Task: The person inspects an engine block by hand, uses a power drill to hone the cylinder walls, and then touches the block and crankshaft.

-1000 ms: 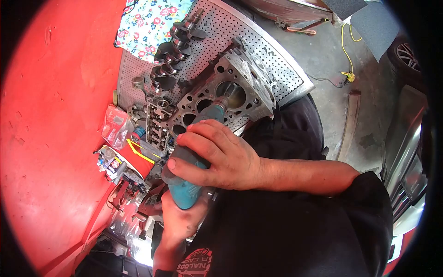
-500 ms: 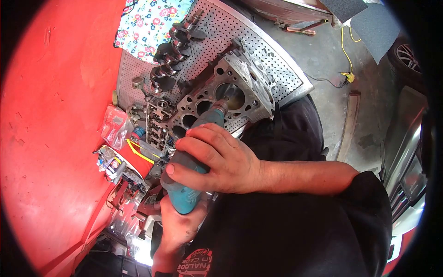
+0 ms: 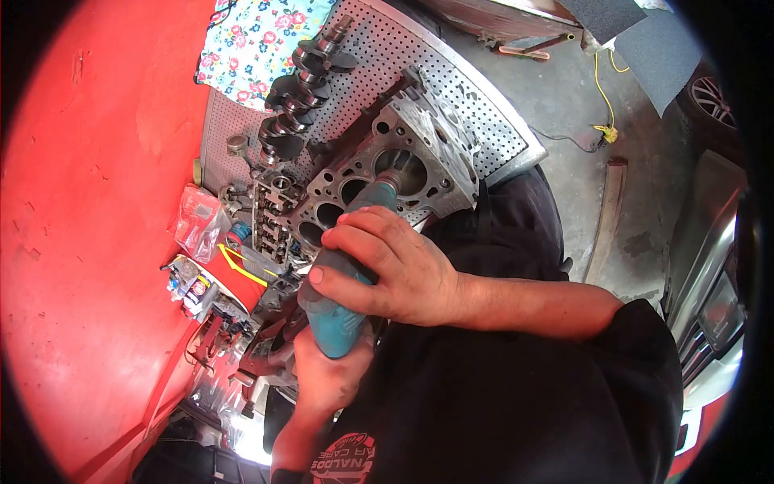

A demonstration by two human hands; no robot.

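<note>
Blk shirt [image 3: 516,387]: red logo [image 3: 345,461] w/ "AR CARE" & "NALDOS", script illeg. Teal tool [image 3: 339,327]: lettering illeg.

The hands [image 3: 395,270] and teal drill [image 3: 339,327] have shifted slightly up and right; any tip movement looks unclear.

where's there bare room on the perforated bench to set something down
The clearest bench patches lie between the crankshaft and curved rim, and between the engine block and rim. It's crowded around the cylinder head and plastic bag.
</note>
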